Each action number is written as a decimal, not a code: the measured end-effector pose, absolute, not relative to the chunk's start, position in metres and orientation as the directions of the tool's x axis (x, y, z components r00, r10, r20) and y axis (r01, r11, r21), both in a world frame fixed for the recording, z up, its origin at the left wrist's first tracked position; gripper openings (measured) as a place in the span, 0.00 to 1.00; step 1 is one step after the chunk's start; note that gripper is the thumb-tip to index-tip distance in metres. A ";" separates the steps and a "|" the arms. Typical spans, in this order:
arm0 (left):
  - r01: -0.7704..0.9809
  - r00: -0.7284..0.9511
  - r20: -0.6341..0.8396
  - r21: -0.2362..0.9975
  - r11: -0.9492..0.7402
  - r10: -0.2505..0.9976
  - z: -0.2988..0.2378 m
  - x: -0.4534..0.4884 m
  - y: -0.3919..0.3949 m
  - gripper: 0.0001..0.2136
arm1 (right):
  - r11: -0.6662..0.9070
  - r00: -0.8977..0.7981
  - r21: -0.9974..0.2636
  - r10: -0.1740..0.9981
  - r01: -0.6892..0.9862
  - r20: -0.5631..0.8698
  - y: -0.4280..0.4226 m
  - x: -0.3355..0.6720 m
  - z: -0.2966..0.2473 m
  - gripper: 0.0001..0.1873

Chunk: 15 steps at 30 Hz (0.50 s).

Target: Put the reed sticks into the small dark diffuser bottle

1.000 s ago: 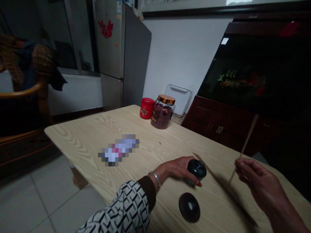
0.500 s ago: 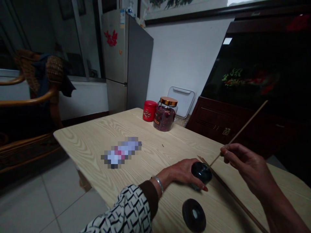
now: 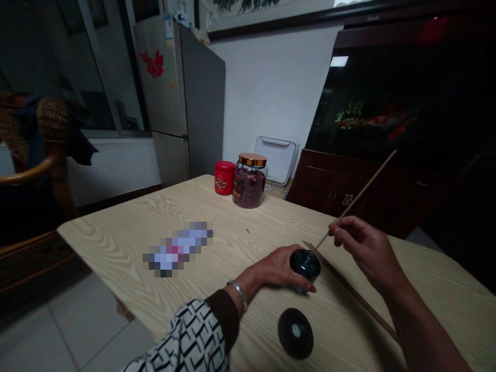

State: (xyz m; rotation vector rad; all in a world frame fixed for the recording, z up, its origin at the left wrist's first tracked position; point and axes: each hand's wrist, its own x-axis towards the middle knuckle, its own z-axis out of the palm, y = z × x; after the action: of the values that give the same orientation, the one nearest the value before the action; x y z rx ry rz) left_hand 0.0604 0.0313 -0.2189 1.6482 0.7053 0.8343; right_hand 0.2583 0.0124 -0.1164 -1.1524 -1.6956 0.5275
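Within left hand [image 3: 278,267]: glossy dark vessel [image 3: 305,265].

Small pot [image 3: 304,266]: dark, smooth, high gloss. Round disc [image 3: 287,336]: dark, smooth, duller sheen. Stick [image 3: 364,190] and stick bundle [image 3: 362,299]: matt, wood-looking. Desk [image 3: 220,209]: smooth, wood-grain top, low sheen. Bracelet [image 3: 239,295]: shiny metal. Sleeve [image 3: 196,336]: patterned cloth, matt. Jar [image 3: 250,188]: clear, glass or plastic, can't tell; lid [image 3: 252,159] shiny, coppery. Canister [image 3: 224,178]: smooth, red, satin-looking. Fridge [image 3: 165,101]: grey metallic door. Cabinet [image 3: 321,188]: dark wood, slight polish. Chair [image 3: 54,119]: rough woven top, smooth wooden arm.
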 end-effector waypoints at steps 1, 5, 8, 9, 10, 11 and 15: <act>0.026 0.574 0.169 0.974 -0.224 0.801 -0.220 0.061 0.032 0.32 | 0.462 -0.089 -0.766 0.875 0.447 0.476 0.013 0.257 -0.118 0.12; 0.033 0.559 0.170 0.973 -0.226 0.812 -0.225 0.062 0.034 0.33 | 0.459 -0.167 -0.762 0.886 0.457 0.433 0.016 0.256 -0.127 0.12; 0.046 0.534 0.164 0.974 -0.222 0.829 -0.230 0.062 0.037 0.35 | 0.435 -0.221 -0.771 0.900 0.465 0.374 0.017 0.256 -0.134 0.12; 0.052 0.528 0.164 0.973 -0.225 0.834 -0.231 0.061 0.038 0.36 | 0.426 -0.239 -0.775 0.905 0.468 0.353 0.018 0.256 -0.136 0.13; 0.057 0.522 0.166 0.972 -0.228 0.836 -0.232 0.061 0.039 0.36 | 0.416 -0.258 -0.776 0.908 0.474 0.330 0.018 0.255 -0.138 0.13; 0.059 0.520 0.170 0.971 -0.234 0.837 -0.233 0.061 0.039 0.36 | 0.408 -0.277 -0.776 0.910 0.481 0.307 0.018 0.253 -0.139 0.14; 0.048 0.520 0.188 0.967 -0.248 0.833 -0.233 0.060 0.039 0.36 | 0.396 -0.365 -0.763 0.904 0.511 0.224 0.015 0.251 -0.134 0.16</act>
State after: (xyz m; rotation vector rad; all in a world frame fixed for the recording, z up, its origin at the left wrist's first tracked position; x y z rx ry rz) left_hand 0.0604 0.0387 -0.2328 1.6650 0.7567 0.8946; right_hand 0.2513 0.0151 -0.1342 -1.2053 -2.0162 0.7894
